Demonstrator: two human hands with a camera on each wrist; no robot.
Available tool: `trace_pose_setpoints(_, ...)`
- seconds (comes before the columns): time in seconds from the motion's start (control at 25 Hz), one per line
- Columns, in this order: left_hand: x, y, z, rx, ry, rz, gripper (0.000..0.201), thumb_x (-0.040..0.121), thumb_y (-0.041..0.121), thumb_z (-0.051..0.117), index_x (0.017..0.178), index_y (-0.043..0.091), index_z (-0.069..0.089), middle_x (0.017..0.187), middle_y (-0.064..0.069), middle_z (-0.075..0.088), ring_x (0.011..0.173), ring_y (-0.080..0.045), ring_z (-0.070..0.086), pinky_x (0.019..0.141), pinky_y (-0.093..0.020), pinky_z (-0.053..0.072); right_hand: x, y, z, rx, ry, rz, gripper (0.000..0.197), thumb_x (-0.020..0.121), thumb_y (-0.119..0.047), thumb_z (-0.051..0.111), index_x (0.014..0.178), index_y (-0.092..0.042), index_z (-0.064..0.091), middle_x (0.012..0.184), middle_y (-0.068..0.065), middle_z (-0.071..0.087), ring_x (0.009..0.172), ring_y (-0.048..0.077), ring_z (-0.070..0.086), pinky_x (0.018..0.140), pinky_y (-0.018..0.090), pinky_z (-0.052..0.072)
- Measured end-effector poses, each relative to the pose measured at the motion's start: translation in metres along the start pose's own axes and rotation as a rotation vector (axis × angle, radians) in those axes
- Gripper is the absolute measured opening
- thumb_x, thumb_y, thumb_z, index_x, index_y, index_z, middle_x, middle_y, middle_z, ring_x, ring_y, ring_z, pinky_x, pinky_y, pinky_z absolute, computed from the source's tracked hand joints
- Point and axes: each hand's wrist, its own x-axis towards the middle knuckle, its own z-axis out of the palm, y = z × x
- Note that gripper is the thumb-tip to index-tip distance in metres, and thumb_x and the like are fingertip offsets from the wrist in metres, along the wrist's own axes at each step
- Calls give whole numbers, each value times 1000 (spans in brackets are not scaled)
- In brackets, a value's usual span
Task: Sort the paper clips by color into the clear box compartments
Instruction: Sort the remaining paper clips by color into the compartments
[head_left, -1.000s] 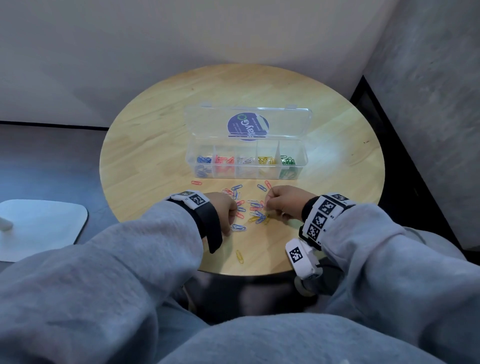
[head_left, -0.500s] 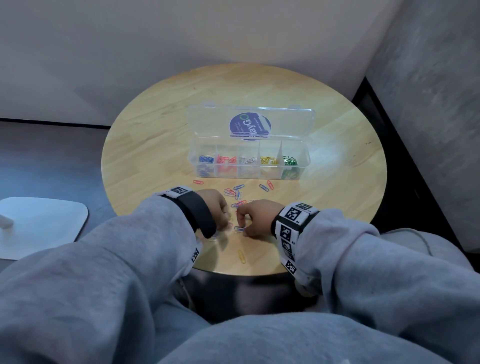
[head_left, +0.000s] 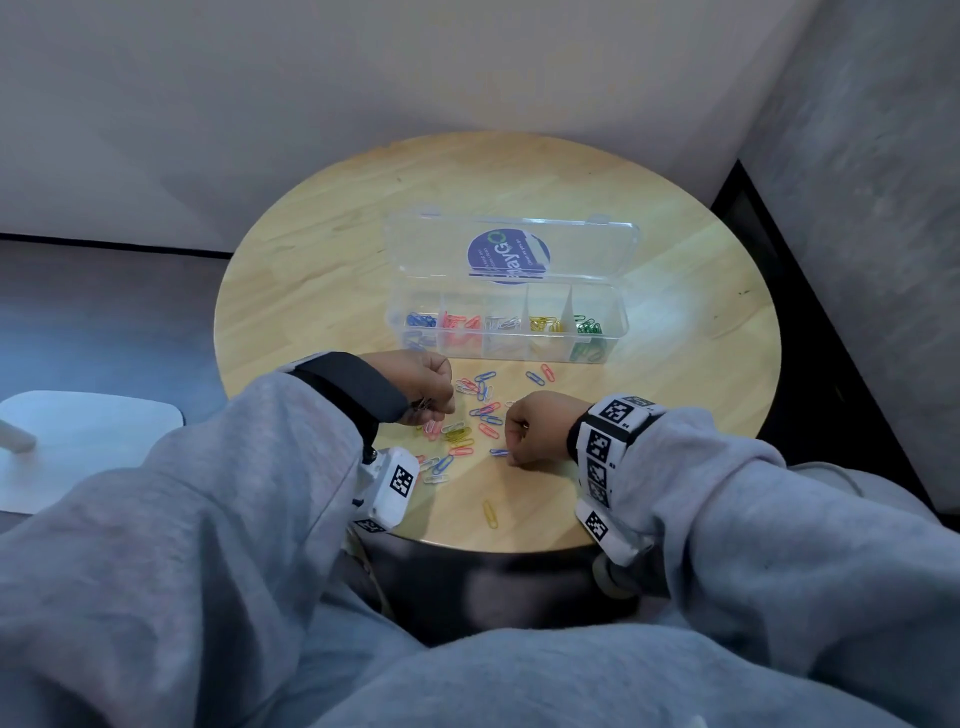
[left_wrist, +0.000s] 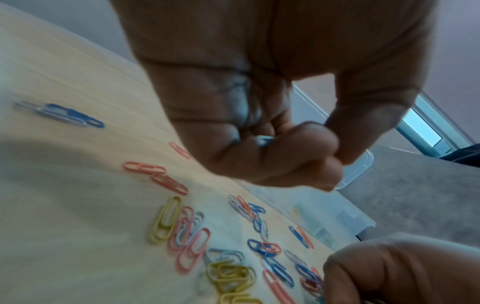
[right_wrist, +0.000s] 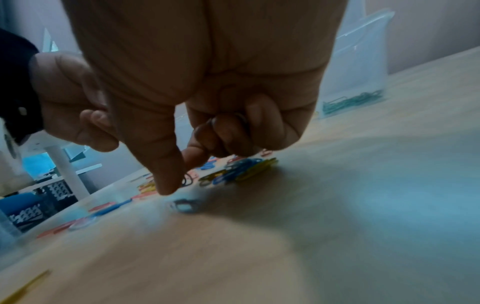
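Loose paper clips (head_left: 470, 415) in blue, red, yellow and white lie scattered just before the open clear box (head_left: 506, 322), whose compartments hold colour-sorted clips.

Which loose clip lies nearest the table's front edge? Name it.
The lone yellow paper clip, apart from the pile, closest to the near table edge.

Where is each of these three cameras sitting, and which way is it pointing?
Head: worn on the head, looking down at the round table, clear box, both sleeves, left hand, right hand.
Left wrist: looks along the left hand's curled fingers towards loose paper clips; the right hand shows at bottom right.
Right wrist: looks low along the right hand's thumb.
All three share the clips.
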Motion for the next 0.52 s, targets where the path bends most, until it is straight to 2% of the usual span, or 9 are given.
trace_pose_setpoints(0.12,2,0,3,107,22,-40,32,85,-8,45,64,15,40,65,-7,49,39,-10,42,40,-15,31,0,6,-4,7,11,19,4,82,-20,65,86,-19,63,83,-5,57,81,14,51,55,16,34)
trace_pose_setpoints(0.2,6,-4,5,365,43,-59,23,79,5,61,66,18,47,63,-1,50,50,-13,40,49,-20,32,-1,10,-4,2,36,5,6,82,-19,65,86,-21,61,74,-11,51,82,14,50,54,15,33)
trace_pose_setpoints(0.28,7,-8,8,659,38,-78,19,70,15,70,69,23,53,64,7,54,59,-13,47,56,-22,38,-2,9,-3,6,46,-42,10,81,-18,65,83,-23,57,70,-15,44,81,14,48,53,16,32)
trace_pose_setpoints(0.32,8,-11,10,735,17,-99,17,68,16,70,69,24,55,66,8,57,63,-13,50,60,-23,42,-2,7,-2,4,34,-65,10,81,-18,65,83,-23,56,69,-15,44,81,14,48,53,16,32)
trace_pose_setpoints(0.44,9,-13,18,877,-29,-131,17,65,19,75,72,24,60,70,7,61,72,-16,56,67,-27,48,-1,4,1,-46,-4,-105,10,82,-18,64,86,-25,59,69,-15,43,81,14,48,53,16,31)
trace_pose_setpoints(0.52,11,-14,20,908,-59,-147,21,63,23,80,73,22,61,73,5,63,73,-17,57,68,-28,48,1,5,1,-60,-7,-99,11,82,-19,65,93,-20,65,72,-15,46,82,13,47,54,18,32)
